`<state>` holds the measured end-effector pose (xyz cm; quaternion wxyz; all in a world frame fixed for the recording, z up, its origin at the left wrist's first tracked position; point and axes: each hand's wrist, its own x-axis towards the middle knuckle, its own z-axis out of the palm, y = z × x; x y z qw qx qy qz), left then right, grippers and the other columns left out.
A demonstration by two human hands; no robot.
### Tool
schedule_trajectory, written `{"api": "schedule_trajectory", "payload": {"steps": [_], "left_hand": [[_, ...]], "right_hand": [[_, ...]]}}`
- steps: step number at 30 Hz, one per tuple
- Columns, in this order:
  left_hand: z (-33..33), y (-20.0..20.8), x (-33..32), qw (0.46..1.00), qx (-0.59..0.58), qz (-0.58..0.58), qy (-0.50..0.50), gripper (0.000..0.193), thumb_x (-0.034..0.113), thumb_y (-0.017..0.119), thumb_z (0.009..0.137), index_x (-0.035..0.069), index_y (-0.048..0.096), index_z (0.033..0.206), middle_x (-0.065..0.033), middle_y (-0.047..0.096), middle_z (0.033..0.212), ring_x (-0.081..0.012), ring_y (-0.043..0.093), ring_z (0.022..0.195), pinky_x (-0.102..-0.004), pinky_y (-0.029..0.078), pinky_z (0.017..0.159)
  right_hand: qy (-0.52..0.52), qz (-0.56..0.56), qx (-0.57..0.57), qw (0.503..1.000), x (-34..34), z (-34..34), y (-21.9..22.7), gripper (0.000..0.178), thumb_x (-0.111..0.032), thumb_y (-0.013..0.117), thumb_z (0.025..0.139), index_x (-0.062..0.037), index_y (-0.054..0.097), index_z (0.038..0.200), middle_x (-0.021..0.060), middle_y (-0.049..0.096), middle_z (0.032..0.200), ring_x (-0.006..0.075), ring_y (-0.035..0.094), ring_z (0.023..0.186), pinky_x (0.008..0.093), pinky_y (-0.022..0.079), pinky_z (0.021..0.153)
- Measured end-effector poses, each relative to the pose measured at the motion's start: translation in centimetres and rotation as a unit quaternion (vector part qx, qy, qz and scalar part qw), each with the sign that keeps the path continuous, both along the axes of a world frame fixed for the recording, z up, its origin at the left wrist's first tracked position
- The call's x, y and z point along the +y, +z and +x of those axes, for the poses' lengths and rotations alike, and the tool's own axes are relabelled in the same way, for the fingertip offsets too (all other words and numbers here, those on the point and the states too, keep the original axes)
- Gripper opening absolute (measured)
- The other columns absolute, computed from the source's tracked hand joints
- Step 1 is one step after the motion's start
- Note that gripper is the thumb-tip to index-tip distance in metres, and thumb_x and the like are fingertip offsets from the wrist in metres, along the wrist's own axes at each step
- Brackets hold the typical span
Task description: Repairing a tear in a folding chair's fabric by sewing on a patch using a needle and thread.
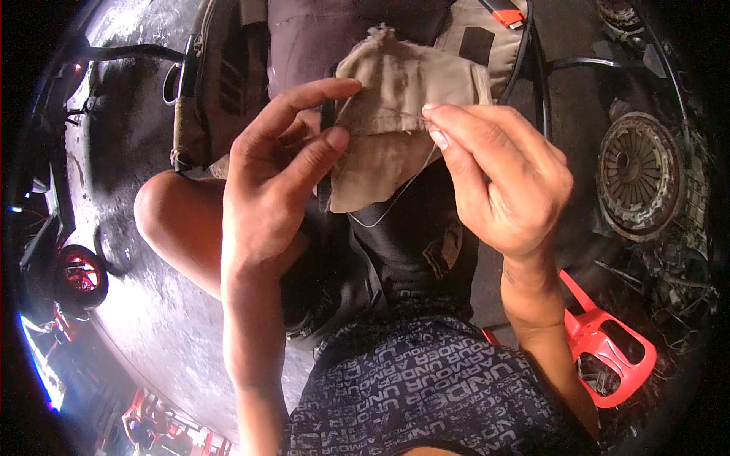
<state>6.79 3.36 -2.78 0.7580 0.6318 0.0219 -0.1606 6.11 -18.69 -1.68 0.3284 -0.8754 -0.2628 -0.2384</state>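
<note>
A beige piece of cloth (395, 83) with a frayed top edge lies in front of me, above my lap. My right hand (509, 171) is at its right side, thumb and forefinger pinched on a thin thread (371, 226). Below the cloth this strand hangs in a loose loop. Whether a needle is also between the fingertips is too small to tell. At the cloth's left edge my left hand (277, 163) has its thumb and forefinger apart, with nothing visible between them. Its other fingers are partly hidden behind.
A dark cushion-like pad (312, 45) lies beyond the cloth. An orange-handled tool (508, 14) rests at the top right. To the right are a round metal clutch cover (641, 176) and a red plastic chair (635, 353). A red-rimmed wheel (80, 275) stands far left.
</note>
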Motion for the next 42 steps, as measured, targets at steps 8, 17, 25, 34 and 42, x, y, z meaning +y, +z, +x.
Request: {"api": "schedule_trajectory", "payload": {"steps": [8,17,25,34,42], "left_hand": [[-0.3,1.4,-1.1,0.949,-0.129,0.288,0.011,0.038,0.001,0.078,0.079,0.004,0.071,0.116,-0.0027,0.069,0.097,-0.0074,0.061,0.084,-0.0213,0.05,0.071],[-0.3,0.3,-1.1,0.934,-0.191,0.299,0.026,0.029,0.002,0.075,0.085,0.0,0.072,0.114,-0.0084,0.073,0.105,-0.01,0.067,0.092,-0.0225,0.053,0.08],[-0.5,0.5,-1.2,0.937,-0.185,0.296,0.022,0.028,0.008,0.073,0.09,-0.003,0.071,0.115,-0.0102,0.074,0.106,-0.0103,0.067,0.092,-0.0224,0.053,0.083],[-0.7,0.8,-1.6,0.962,-0.126,0.238,0.052,0.029,0.01,0.073,0.089,-0.003,0.071,0.115,-0.0121,0.074,0.106,-0.0123,0.067,0.093,-0.0235,0.052,0.085],[-0.5,0.6,-1.5,0.978,-0.077,0.182,0.064,0.031,0.012,0.076,0.087,-0.003,0.072,0.113,-0.0131,0.074,0.105,-0.0141,0.067,0.094,-0.0263,0.051,0.087]], "right_hand": [[0.002,0.093,0.215,0.972,0.9,-4.1,0.9,0.011,0.005,0.069,0.084,0.0043,0.07,0.095,0.0102,0.073,0.081,0.0125,0.068,0.061,0.0232,0.05,0.053],[-0.023,0.174,0.301,0.937,1.9,-5.0,-0.1,0.01,0.003,0.061,0.092,0.0058,0.068,0.097,0.0071,0.068,0.072,0.009,0.063,0.057,0.0217,0.047,0.052],[-0.033,0.222,0.336,0.915,2.9,-4.6,0.2,0.01,0.002,0.058,0.094,0.0055,0.067,0.096,0.0014,0.061,0.064,0.0032,0.055,0.054,0.0196,0.041,0.049],[-0.035,0.225,0.342,0.912,3.4,-4.5,0.1,0.01,0.002,0.057,0.095,0.0057,0.066,0.095,-0.0004,0.058,0.06,0.0024,0.053,0.053,0.0197,0.039,0.048],[-0.035,0.207,0.341,0.916,3.6,-4.1,0.3,0.011,0.0,0.056,0.096,0.0044,0.066,0.093,-0.0022,0.056,0.059,0.0011,0.051,0.053,0.0198,0.038,0.047]]}}
